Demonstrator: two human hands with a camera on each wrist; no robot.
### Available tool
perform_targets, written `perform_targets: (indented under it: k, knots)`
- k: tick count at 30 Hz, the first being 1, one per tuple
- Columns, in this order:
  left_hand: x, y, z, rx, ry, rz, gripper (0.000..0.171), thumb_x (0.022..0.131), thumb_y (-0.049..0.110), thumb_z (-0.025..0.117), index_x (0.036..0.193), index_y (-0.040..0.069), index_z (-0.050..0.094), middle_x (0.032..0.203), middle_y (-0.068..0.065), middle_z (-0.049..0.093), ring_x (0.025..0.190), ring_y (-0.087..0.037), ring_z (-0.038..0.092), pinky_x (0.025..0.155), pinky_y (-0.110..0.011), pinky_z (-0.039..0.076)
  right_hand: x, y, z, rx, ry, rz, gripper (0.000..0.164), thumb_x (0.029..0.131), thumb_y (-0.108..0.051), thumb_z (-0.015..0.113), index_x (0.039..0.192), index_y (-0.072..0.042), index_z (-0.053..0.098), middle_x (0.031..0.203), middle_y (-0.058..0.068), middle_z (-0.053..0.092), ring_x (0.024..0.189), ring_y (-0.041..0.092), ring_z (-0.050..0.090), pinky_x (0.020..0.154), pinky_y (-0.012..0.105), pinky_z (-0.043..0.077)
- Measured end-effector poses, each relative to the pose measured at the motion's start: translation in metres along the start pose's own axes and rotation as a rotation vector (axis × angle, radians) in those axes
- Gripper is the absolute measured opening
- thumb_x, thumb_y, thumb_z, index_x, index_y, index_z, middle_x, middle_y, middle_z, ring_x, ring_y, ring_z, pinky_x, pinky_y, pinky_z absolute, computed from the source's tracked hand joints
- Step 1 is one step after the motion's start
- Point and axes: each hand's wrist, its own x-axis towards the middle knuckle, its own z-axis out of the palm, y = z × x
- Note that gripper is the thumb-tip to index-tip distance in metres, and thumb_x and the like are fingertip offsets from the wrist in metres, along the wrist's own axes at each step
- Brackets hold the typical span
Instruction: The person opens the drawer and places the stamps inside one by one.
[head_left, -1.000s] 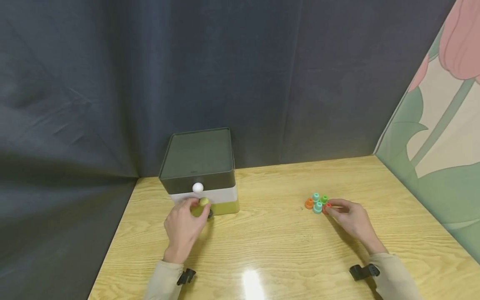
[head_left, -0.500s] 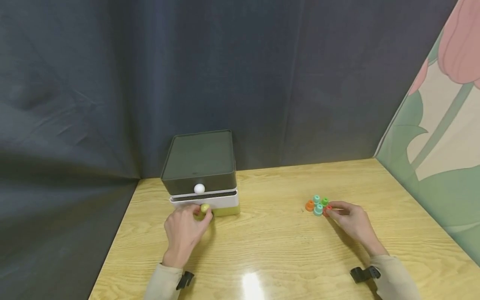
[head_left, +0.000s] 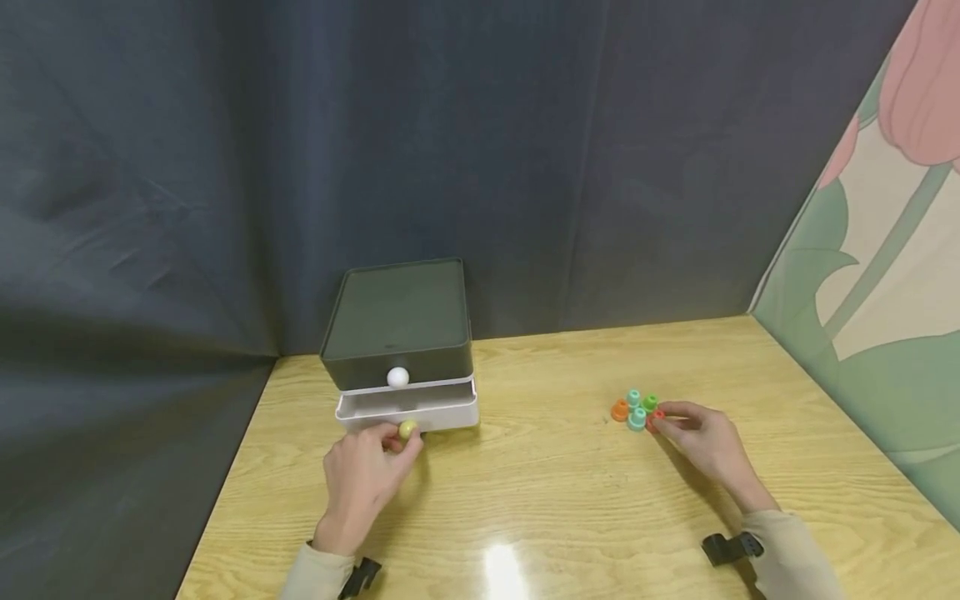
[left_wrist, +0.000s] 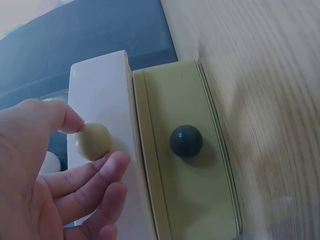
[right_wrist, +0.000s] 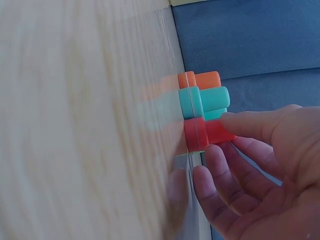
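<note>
My left hand (head_left: 365, 477) pinches the round yellow-green knob (left_wrist: 94, 142) of a white drawer (head_left: 450, 417) between thumb and finger. That drawer stands pulled out from a small desktop chest with a dark top (head_left: 405, 308); its visible inside is bare. Below it is a yellow-green drawer (left_wrist: 165, 100) with a dark knob (left_wrist: 186, 141). At the right, my right hand (head_left: 705, 446) grips the upper stem of a red stepped peg (right_wrist: 196, 135), which stands on the table. Two turquoise pegs (head_left: 637, 419), an orange peg (head_left: 618, 410) and a green peg (head_left: 650, 402) cluster beside it.
A white knob (head_left: 398, 377) sits on the chest's dark top drawer. Behind the wooden table (head_left: 540, 475) hangs a dark curtain (head_left: 480, 167). A flower-patterned panel (head_left: 885, 292) borders the right side.
My left hand has drawn the white drawer out toward me, uncovering its inside. My right hand stays at the red peg, and the pegs have not moved.
</note>
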Motion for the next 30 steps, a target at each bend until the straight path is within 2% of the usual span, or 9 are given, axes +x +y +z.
perform_targets:
  k: [2, 9, 13, 18, 25, 30]
  knots:
    - [-0.003, 0.001, -0.003, -0.005, -0.014, -0.009, 0.030, 0.088, 0.043, 0.076, 0.063, 0.030, 0.067, 0.062, 0.015, 0.067, 0.055, -0.012, 0.058, 0.052, -0.031, 0.039, 0.001, 0.001, -0.001, 0.001, 0.000, -0.014, 0.044, 0.105, -0.033, 0.070, 0.132, 0.001, 0.071, 0.129, 0.029, 0.072, 0.113, 0.046, 0.071, 0.082, 0.047, 0.061]
    - [-0.016, 0.003, -0.014, 0.008, -0.061, -0.030, 0.026, 0.089, 0.045, 0.077, 0.069, 0.029, 0.073, 0.067, 0.015, 0.071, 0.060, -0.013, 0.063, 0.054, -0.031, 0.042, 0.002, -0.001, -0.002, -0.002, 0.001, -0.017, 0.041, 0.104, -0.033, 0.071, 0.130, -0.001, 0.073, 0.126, 0.026, 0.075, 0.112, 0.042, 0.072, 0.078, 0.033, 0.057]
    - [-0.022, 0.005, -0.019, 0.016, -0.084, -0.033, 0.025, 0.090, 0.046, 0.076, 0.072, 0.029, 0.075, 0.069, 0.016, 0.072, 0.062, -0.013, 0.065, 0.054, -0.032, 0.042, 0.001, -0.004, -0.006, 0.001, 0.003, -0.012, 0.042, 0.104, -0.034, 0.071, 0.130, -0.001, 0.074, 0.125, 0.026, 0.075, 0.111, 0.042, 0.072, 0.077, 0.032, 0.055]
    - [-0.030, 0.007, -0.024, 0.017, -0.084, -0.023, 0.024, 0.090, 0.046, 0.077, 0.073, 0.030, 0.076, 0.070, 0.017, 0.072, 0.064, -0.013, 0.067, 0.054, -0.032, 0.044, -0.001, -0.007, -0.011, 0.017, -0.004, 0.002, 0.043, 0.106, -0.035, 0.068, 0.132, -0.002, 0.073, 0.126, 0.027, 0.074, 0.112, 0.042, 0.071, 0.074, 0.029, 0.055]
    - [-0.039, 0.009, -0.028, 0.017, -0.086, -0.014, 0.025, 0.090, 0.046, 0.077, 0.071, 0.030, 0.074, 0.070, 0.016, 0.071, 0.063, -0.011, 0.064, 0.054, -0.032, 0.043, -0.003, -0.008, -0.016, 0.023, 0.004, 0.000, 0.045, 0.106, -0.037, 0.068, 0.135, -0.003, 0.071, 0.128, 0.028, 0.073, 0.106, 0.032, 0.072, 0.068, 0.028, 0.055]
    - [-0.044, 0.009, -0.029, 0.025, -0.070, -0.014, 0.024, 0.089, 0.046, 0.078, 0.070, 0.032, 0.074, 0.070, 0.017, 0.070, 0.063, -0.011, 0.064, 0.055, -0.032, 0.043, -0.002, -0.015, -0.018, 0.014, 0.043, -0.051, 0.042, 0.105, -0.034, 0.069, 0.133, -0.002, 0.072, 0.127, 0.027, 0.074, 0.109, 0.040, 0.072, 0.070, 0.026, 0.055]
